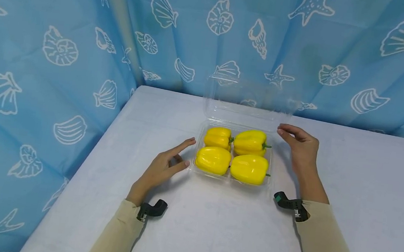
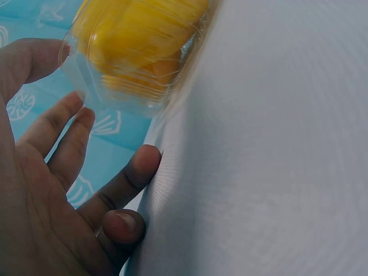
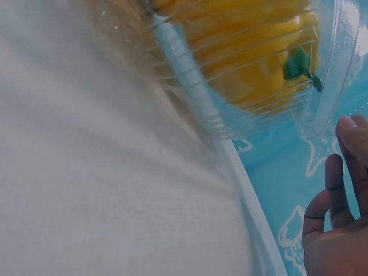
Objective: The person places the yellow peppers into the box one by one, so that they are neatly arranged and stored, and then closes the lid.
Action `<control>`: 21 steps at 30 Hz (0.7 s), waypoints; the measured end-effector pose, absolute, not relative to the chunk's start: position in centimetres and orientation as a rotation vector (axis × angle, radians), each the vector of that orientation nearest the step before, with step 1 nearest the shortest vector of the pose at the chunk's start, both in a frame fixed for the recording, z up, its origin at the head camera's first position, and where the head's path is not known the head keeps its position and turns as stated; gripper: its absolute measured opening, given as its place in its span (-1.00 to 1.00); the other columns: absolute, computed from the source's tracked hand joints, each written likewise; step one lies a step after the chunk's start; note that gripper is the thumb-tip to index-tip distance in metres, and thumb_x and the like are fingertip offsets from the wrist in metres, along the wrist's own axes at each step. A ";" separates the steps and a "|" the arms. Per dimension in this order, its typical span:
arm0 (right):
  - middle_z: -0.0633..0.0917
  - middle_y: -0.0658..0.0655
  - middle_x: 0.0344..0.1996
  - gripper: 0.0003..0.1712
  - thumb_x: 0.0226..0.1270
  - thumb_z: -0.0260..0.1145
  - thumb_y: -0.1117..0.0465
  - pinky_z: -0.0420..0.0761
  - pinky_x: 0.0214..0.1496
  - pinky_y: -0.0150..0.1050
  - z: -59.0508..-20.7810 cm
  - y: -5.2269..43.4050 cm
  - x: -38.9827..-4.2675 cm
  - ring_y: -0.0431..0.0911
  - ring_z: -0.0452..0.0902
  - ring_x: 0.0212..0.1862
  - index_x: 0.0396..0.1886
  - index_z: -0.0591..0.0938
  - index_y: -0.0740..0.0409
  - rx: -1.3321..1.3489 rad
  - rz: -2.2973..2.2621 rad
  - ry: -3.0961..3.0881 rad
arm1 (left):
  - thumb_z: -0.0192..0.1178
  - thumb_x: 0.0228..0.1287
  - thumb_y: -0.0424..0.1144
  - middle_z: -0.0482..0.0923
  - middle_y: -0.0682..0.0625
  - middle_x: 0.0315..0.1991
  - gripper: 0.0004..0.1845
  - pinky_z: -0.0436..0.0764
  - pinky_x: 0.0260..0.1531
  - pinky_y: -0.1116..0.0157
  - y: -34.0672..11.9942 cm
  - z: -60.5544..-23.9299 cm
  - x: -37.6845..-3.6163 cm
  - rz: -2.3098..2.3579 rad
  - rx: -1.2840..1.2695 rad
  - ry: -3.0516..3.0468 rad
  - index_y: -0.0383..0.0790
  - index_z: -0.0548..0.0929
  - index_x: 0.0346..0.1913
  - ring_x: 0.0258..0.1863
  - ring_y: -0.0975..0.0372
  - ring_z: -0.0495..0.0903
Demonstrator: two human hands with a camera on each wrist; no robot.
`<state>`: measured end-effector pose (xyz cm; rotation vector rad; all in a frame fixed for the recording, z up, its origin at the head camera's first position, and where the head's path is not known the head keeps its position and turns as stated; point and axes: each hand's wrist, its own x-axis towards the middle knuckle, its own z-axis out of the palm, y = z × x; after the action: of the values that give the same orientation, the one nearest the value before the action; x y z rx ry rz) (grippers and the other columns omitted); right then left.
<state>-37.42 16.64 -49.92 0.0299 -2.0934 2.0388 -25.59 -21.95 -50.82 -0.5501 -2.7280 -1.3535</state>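
Yellow bell peppers (image 1: 213, 160) with green stems lie in two rows in a clear plastic clamshell container (image 1: 231, 180). Its transparent lid (image 1: 249, 106) stands raised at the back. My left hand (image 1: 161, 169) is at the container's left side, its fingers spread and mostly straight. In the left wrist view one fingertip (image 2: 63, 52) touches the clear wall. At the back right corner, my right hand (image 1: 302, 148) brings thumb and forefinger together on the lid's edge. The right wrist view shows the thumb tip (image 3: 347, 125) by that edge and other fingers loosely bent.
A white cloth (image 1: 213, 227) covers the table under the container. Blue curtains (image 1: 198, 30) with white shells and starfish hang behind and to the left. A black camera mount (image 1: 153, 210) sits on the left wrist, another mount (image 1: 292, 205) on the right.
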 end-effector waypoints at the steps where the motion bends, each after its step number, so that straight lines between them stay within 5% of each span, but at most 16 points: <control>1: 0.76 0.00 -0.09 -0.59 0.20 0.51 0.09 0.54 0.10 -0.41 -50.0 16.7 -37.4 -0.12 0.60 0.03 -0.02 0.76 0.22 0.037 2.026 -2.104 | 0.13 0.44 0.00 0.22 0.27 0.49 -0.37 0.49 -0.32 0.24 -21.9 -50.8 -25.6 -1.353 -0.550 -2.727 0.22 0.28 0.53 -0.23 0.22 0.53; 21: 0.74 -0.01 -0.05 -0.60 0.27 0.47 0.05 0.51 0.10 -0.46 -50.5 17.7 -35.9 -0.16 0.56 0.04 -0.01 0.76 0.19 0.104 1.879 -2.272 | 0.14 0.44 -0.02 0.20 0.31 0.49 -0.37 0.50 -0.33 0.25 -22.0 -50.9 -25.5 -1.362 -0.552 -2.719 0.24 0.28 0.53 -0.24 0.23 0.53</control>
<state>-35.92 17.67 -50.49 0.1041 -2.2723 1.8789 -25.55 -21.97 -50.89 -0.5516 -2.7189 -1.3620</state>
